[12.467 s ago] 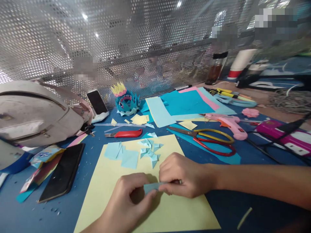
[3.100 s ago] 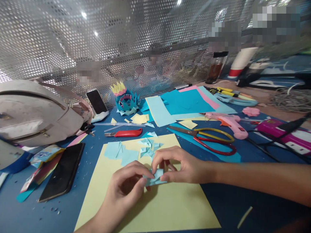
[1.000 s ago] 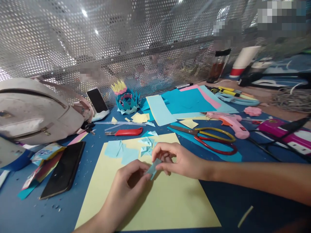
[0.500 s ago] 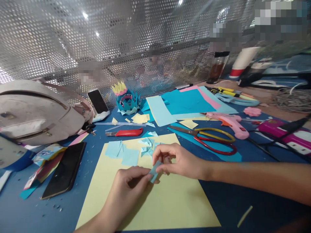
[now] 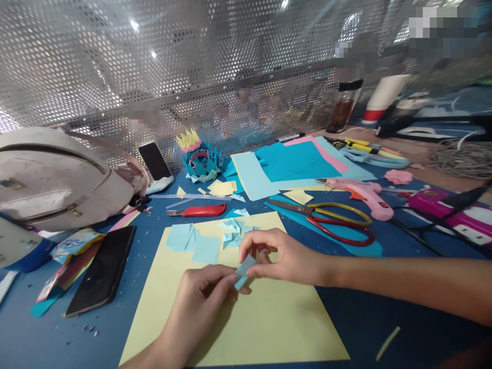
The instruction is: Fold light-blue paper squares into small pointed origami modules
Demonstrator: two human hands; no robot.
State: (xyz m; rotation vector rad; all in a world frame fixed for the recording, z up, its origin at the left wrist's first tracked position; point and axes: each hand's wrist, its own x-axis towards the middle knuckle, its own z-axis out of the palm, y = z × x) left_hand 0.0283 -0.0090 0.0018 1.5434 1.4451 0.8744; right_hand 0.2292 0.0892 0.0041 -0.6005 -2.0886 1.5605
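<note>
The 2 hands — left (image 5: 203,300) and right (image 5: 284,259) — grip 1 small blue piece (image 5: 244,272) between them, each pinching it with thumb and fingers, above the yellow sheet (image 5: 246,328). Just beyond the hands, on that sheet, lie the flat blue squares (image 5: 206,249) and the folded pieces (image 5: 232,239). Farther beyond the left hand is the red cutter (image 5: 203,210); beyond the right hand are the scissors (image 5: 307,209), their handles 1 yellow and 1 red — and, to their right, the pink glue gun (image 5: 371,197). The phone (image 5: 102,271) lies left of the left hand.
</note>
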